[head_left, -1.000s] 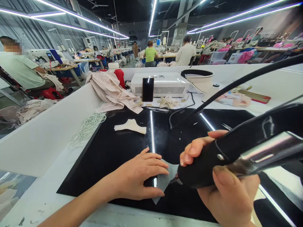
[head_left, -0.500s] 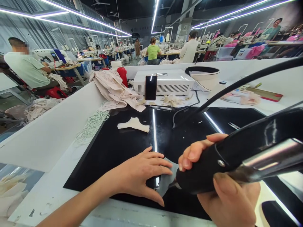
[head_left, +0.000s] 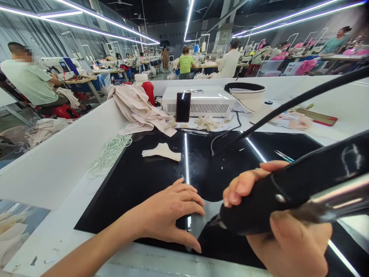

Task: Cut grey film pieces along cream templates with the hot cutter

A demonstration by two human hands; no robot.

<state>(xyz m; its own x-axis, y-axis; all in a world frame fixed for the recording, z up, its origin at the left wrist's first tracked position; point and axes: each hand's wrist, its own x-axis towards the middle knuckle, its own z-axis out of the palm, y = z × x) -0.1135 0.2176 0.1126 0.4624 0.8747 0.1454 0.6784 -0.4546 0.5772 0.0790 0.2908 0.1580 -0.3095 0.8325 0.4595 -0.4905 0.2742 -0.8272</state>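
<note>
My left hand (head_left: pixel 170 209) lies with its fingers spread over a thin grey translucent piece (head_left: pixel 209 210) on the black glossy board (head_left: pixel 138 184). My right hand (head_left: pixel 294 238) is wrapped round a thick black corded hand tool (head_left: pixel 256 207), which has a metal lever along its side. The tool's narrow tip (head_left: pixel 217 222) points down at the right edge of the grey piece, close to my left fingers. Whether the tip touches it I cannot tell. Farther back on the board lies a cream fabric cutout (head_left: pixel 162 152).
Behind the board stand a white vented box (head_left: pixel 198 100), a phone (head_left: pixel 183 107) and a heap of pale fabric (head_left: pixel 138 107). A tangle of pale green cord (head_left: pixel 111 152) lies left, tweezers (head_left: pixel 283 155) right. The tool's black cable (head_left: pixel 288 104) arches overhead. Co-workers sit beyond the partition.
My right hand and the black tool have moved a little to the right, uncovering more of the grey piece. My left hand's fingers have drawn back and bent slightly.
</note>
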